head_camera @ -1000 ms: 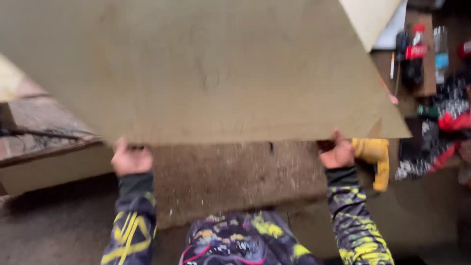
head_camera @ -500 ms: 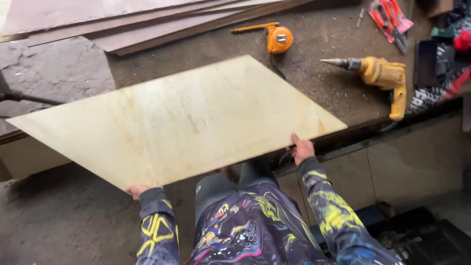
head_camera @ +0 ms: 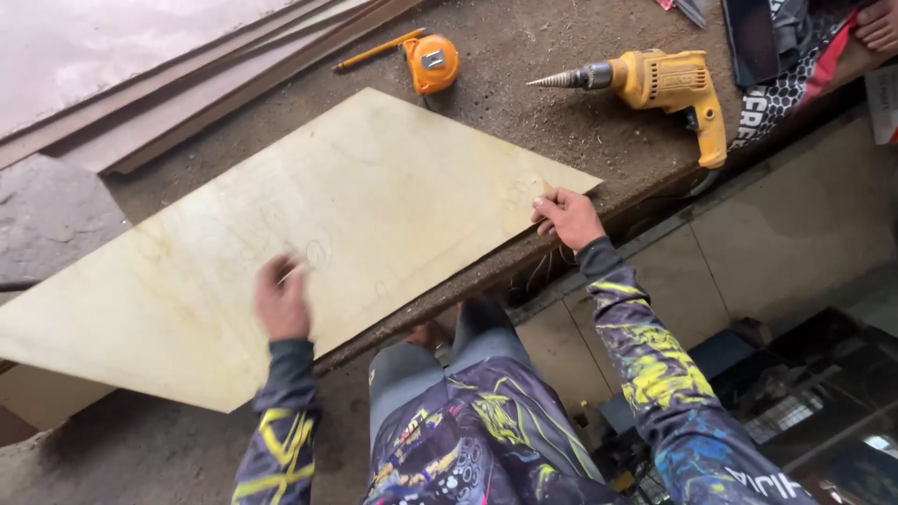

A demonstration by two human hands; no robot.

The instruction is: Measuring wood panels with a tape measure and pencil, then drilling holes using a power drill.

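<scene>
flat across the dusty bench point(head_camera: 561, 65) lies a pale plywood sheet point(head_camera: 374, 196), the largest thing in view, its near-left corner hanging past the bench edge, which probably leaves that edge easy to grab. stacked boards point(head_camera: 187, 103) rest along the far left. at the far right a yellow drill point(head_camera: 669, 84) lies on its side, bit pointing left, and an orange tape measure point(head_camera: 432, 62) sits just beyond the sheet's far corner; both are likely kept within reach. the right hand point(head_camera: 568, 217) rests on the sheet's right edge, fingers curled together over it, seemingly steadying it. the left hand point(head_camera: 282, 297) lies on the sheet's middle, blurred; i cannot tell whether its fingers are spread or holding something.
</scene>
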